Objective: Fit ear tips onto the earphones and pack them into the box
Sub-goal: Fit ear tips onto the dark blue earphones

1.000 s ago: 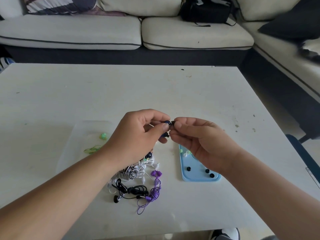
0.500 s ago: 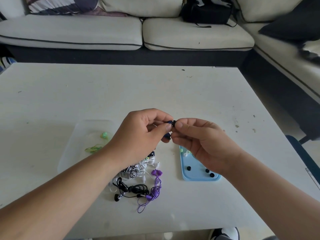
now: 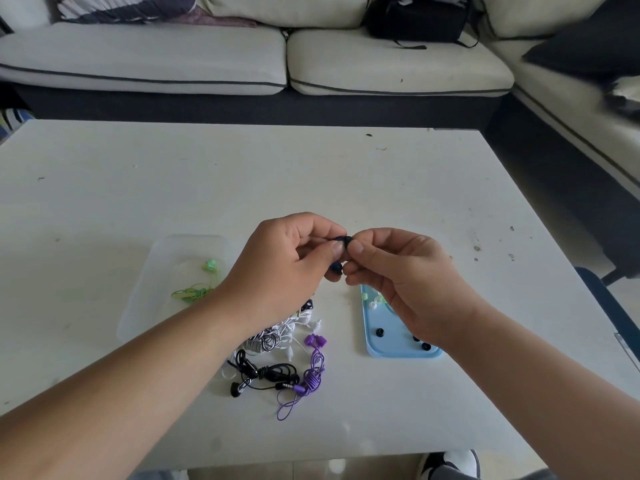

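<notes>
"Earphone [image 3: 341, 239], the dark blue one: where is it in the head view?"

"Lifted above the table [image 3: 242, 174], right where the fingertips of both hands meet. Its second bud [image 3: 335, 268] hangs just below, beside the left thumb."

"And each grip?"

"Left hand [image 3: 287, 268]: thumb and forefinger pinch the bud from its left side. Right hand [image 3: 405, 275]: thumb and forefinger pinch the same bud from the right, other fingers curled. Whether an ear tip sits under those fingertips I cannot tell; it is covered."

"Which way does the fitting run?"

"My reading: across, left to right. The nozzle seems to face the right grip, so the push goes along that line while the left hand braces."

"Spare tips?"

"Black ear tips [image 3: 380, 331] and pale ones [image 3: 373, 304] lie on the blue tray [image 3: 396, 348], partly beneath the right wrist. The right hand is nearer."

"And the box?"

"Clear box [image 3: 145, 299], left of the left hand, which is nearer, with green earphones [image 3: 194, 292] inside. A heap of earphones [image 3: 277, 336] lies between box and tray."
</notes>
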Available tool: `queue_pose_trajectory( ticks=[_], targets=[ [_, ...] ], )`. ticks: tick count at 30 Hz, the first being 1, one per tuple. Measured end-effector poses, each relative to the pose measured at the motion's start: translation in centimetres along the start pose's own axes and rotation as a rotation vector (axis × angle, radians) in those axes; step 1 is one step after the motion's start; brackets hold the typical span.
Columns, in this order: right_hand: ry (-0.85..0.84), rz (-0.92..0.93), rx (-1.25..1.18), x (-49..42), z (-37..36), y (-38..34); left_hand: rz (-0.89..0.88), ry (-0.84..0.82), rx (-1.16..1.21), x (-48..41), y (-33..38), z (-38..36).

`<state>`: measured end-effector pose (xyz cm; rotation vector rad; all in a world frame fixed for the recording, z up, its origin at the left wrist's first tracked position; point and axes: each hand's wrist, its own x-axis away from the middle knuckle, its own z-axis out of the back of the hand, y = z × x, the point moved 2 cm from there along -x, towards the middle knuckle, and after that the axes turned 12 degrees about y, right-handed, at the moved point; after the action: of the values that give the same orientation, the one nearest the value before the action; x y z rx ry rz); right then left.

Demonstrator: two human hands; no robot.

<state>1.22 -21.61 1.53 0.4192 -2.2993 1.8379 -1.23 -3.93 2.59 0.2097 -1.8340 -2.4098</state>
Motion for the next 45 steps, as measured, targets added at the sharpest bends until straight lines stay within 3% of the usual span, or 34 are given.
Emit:
queue_pose_trajectory(
  ticks=[15,24,31,45],
  targets=[
    [-0.004,0.117,-0.004,-0.06,-0.35,-0.19,-0.055,0.081,0.061,0.56,0.46,0.0],
    [0.039,0.143,0.02,0.08,-0.05,0.06,-0.19,0.139,-0.097,0.43,0.18,-0.27],
    [0.01,0.015,-0.113,0.12,-0.25,0.06,-0.185,0.119,-0.061,0.35,0.39,-0.14],
    [-0.055,-0.068,-0.085,0.04,0.12,-0.16,-0.103,0.073,-0.009,0.38,0.43,0.04]
  ],
)
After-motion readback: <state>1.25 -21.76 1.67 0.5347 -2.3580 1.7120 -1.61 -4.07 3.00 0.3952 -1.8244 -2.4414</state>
